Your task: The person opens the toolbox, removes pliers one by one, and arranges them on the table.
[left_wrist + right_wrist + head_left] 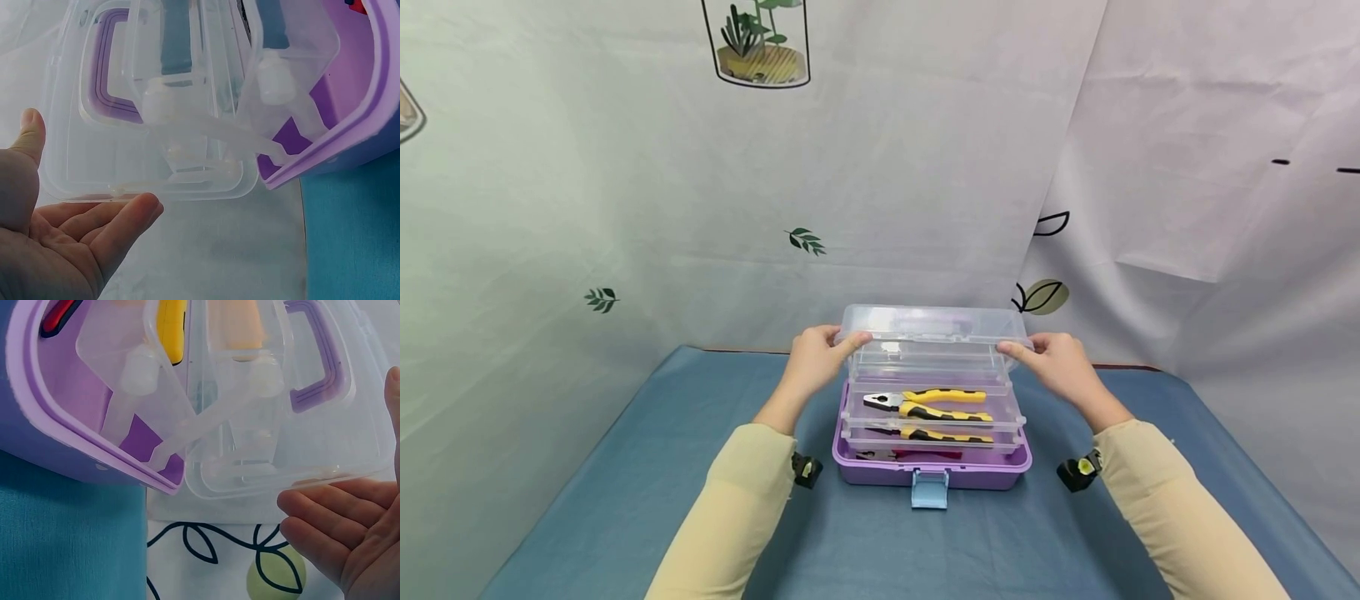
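A toolbox with a purple base (887, 475) stands on the table, its clear lid (936, 323) raised. My left hand (814, 360) touches the lid's left edge, thumb at the front corner and fingers straight along the side. At the opposite edge my right hand (1063, 365) does the same. A purple handle (100, 81) is set in the lid. Inside, clear tiered trays (1011, 410) are spread upward. Yellow-and-black pliers (947, 413) lie in the upper tray, with another yellow-handled tool (947, 436) below. A red-handled tool (928, 455) lies in the base.
A light blue latch (929, 492) hangs down at the base's front. Blue cloth (685, 475) covers the table. Behind it hangs a pale curtain (910, 167) with plant prints. White hinge arms (181, 434) link the trays to the base and lid.
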The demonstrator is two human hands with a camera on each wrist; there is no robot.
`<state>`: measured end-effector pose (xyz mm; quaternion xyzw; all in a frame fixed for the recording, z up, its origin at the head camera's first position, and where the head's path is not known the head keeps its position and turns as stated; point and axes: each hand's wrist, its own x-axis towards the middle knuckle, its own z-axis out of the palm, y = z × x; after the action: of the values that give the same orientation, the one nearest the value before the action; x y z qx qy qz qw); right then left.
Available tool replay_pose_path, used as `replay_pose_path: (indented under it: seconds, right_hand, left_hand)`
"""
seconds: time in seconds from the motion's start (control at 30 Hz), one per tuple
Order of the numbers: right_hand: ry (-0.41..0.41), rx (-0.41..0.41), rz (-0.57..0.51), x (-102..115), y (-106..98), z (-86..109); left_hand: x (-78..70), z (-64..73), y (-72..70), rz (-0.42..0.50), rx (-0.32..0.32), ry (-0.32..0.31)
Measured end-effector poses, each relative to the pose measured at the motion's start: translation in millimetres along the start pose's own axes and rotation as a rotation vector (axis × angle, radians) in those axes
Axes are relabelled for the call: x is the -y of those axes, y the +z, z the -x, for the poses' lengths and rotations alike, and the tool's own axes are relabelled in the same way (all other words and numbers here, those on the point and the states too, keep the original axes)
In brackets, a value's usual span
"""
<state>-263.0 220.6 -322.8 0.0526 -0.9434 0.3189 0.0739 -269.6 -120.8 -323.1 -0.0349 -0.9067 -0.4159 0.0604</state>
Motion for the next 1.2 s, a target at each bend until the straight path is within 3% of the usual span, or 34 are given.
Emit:
replay_pose_path:
  seconds: [1.2]
  right_hand:
    - [0.002,0.002,0.006,-1,-3,-18.2]
  left_hand:
    - [-5.5,-12.4,3.1,0.014,-0.032,-0.043]
